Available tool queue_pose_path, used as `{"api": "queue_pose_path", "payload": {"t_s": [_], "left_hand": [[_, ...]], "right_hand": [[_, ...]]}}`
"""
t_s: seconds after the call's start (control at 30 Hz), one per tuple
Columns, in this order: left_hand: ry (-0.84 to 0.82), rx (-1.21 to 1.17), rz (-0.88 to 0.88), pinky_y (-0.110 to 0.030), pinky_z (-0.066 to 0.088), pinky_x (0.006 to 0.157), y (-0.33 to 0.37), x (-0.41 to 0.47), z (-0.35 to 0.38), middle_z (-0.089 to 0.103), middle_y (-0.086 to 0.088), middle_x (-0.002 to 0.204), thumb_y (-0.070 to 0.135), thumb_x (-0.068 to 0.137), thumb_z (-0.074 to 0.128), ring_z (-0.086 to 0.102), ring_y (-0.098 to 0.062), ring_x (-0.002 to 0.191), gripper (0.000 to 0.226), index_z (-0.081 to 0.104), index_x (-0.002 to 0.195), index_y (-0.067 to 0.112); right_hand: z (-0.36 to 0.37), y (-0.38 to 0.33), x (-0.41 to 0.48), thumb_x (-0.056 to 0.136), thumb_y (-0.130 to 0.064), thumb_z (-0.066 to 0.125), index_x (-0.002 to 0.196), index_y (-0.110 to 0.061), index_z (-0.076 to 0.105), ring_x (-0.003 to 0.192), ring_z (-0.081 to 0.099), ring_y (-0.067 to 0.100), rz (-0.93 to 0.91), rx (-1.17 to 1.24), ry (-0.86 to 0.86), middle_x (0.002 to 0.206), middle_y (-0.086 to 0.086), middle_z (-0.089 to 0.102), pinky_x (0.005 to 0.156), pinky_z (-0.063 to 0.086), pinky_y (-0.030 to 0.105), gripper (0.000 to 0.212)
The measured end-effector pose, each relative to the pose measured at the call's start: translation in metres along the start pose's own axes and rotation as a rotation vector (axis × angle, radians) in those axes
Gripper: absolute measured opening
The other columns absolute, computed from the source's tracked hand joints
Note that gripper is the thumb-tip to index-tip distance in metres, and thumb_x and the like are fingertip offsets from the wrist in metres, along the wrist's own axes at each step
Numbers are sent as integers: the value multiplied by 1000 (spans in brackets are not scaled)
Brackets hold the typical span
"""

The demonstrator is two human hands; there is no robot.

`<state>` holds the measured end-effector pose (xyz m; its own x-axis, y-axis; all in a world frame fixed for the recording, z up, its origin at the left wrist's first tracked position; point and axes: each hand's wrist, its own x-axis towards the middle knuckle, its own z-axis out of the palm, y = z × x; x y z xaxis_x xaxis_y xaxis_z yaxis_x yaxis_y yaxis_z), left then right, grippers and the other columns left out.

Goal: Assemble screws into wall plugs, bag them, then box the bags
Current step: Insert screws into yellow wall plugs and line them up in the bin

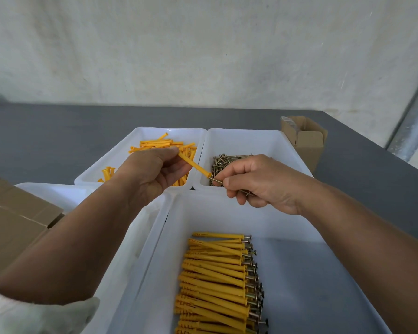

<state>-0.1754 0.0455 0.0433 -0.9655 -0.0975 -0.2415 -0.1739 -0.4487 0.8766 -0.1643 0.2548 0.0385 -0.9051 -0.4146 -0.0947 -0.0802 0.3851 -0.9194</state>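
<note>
My left hand (155, 174) grips an orange wall plug (195, 166), its open end pointing right. My right hand (256, 182) pinches a brass screw (217, 182) whose tip sits at the plug's mouth; more screws seem to lie in that palm. Behind the hands, one white tray (121, 155) holds loose orange plugs (164, 144) and another white tray (285, 150) holds loose screws (229, 160). Close to me, a large white tray (323, 285) carries several assembled plugs with screws (217, 280), stacked in a row.
A small open cardboard box (307, 143) stands at the back right on the grey table (46, 136). A larger cardboard box (12, 225) lies at the left, beside another white tray (58, 194). White cloth (34, 314) is at the bottom left.
</note>
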Motion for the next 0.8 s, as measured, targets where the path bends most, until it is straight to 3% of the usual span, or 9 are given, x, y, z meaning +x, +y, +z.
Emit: {"api": "queue_pose_path", "payload": {"t_s": [0.23,0.43,0.6,0.8], "left_hand": [[-4,14,3,-31,58,51,-1,0,0,74,-16,80,1,95,55,74,-23,69,8,63,97,-2],[-16,28,1,-30,59,54,-1,1,0,74,-15,81,3,95,56,74,-21,70,9,64,96,-1],[-37,27,-3,-28,58,52,-3,1,2,73,-14,79,3,96,55,73,-20,66,10,64,95,-2],[-74,29,-14,-31,60,58,-2,-1,2,72,-17,88,3,95,55,73,-22,71,12,65,94,-2]], "right_hand": [[0,1,2,90,-2,59,91,-19,74,56,56,7,1,-9,45,71,3,65,42,36,18,22],[-1,3,1,96,-13,57,98,-25,70,55,60,8,1,-46,80,77,0,62,45,46,23,17],[0,1,3,98,-14,51,97,-20,65,49,54,5,20,-89,173,74,1,61,38,31,19,15],[1,-5,4,96,-15,45,108,-8,62,53,48,10,86,-26,199,71,2,57,38,26,19,22]]}}
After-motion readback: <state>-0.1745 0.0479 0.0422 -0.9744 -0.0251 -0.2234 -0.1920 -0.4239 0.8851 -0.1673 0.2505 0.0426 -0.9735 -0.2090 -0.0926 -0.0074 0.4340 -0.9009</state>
